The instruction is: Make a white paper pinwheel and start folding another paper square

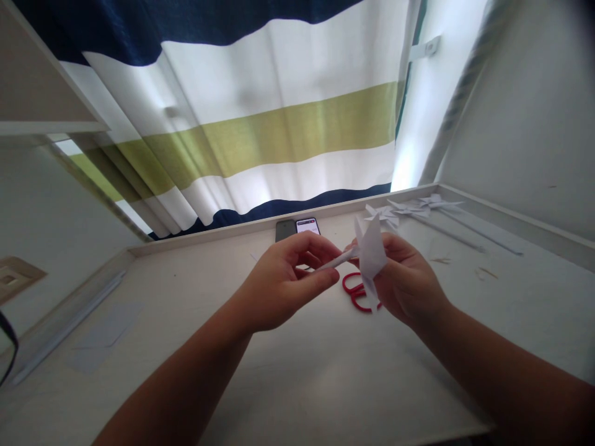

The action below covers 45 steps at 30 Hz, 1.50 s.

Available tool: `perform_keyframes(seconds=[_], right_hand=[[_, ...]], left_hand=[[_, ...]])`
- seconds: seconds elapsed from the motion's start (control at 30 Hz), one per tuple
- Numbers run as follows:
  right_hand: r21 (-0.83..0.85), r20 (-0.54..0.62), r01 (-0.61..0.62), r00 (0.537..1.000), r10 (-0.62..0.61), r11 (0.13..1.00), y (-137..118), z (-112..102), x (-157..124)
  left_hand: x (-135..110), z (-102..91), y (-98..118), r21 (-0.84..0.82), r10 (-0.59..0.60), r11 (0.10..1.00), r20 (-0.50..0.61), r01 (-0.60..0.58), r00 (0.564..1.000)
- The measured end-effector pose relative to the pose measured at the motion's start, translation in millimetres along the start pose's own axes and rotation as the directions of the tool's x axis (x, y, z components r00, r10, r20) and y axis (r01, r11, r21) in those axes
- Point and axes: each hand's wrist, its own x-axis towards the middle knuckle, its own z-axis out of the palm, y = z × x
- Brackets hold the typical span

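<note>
Left hand (pixel 283 282) pinching the paper stick (pixel 335 261) in a clenched grip, stick lying nearly level above the desk (pixel 288 378), pointing right and slightly up, pinwheel (pixel 370 251) at its right end, right hand (pixel 409 282) gripping the pinwheel, scissors (pixel 356 291) lying beneath.

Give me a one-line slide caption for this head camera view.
Left hand and right hand hold a white paper pinwheel on its rolled stick above red scissors on a white desk.
</note>
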Motion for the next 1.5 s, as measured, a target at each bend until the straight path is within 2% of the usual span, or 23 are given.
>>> perform_keyframes(seconds=[0.2,0.53,0.83,1.2,1.5], right_hand=[[-0.006,-0.006,-0.029,1.0,0.029,1.0,2,-1,-1],[-0.054,-0.062,-0.037,0.997,0.034,0.998,1,1,0],[-0.067,-0.07,-0.037,0.997,0.032,0.997,-1,4,0],[-0.036,-0.035,-0.039,0.999,0.037,0.999,3,0,-1],[-0.032,-0.021,-0.031,0.999,0.03,0.999,1,4,-2]], left_hand=[[0,-1.6,1,0.042,-0.03,0.999,0.016,0.03,0.999],[0,-2.7,-1,-0.162,-0.108,0.981,0.02,0.11,0.994],[1,-2.4,-3,-0.166,-0.103,0.981,-0.012,0.099,0.995],[4,1.3,-5,-0.225,-0.105,0.969,0.017,0.106,0.994],[5,9.1,-9,-0.236,-0.086,0.969,-0.047,0.073,0.995]])
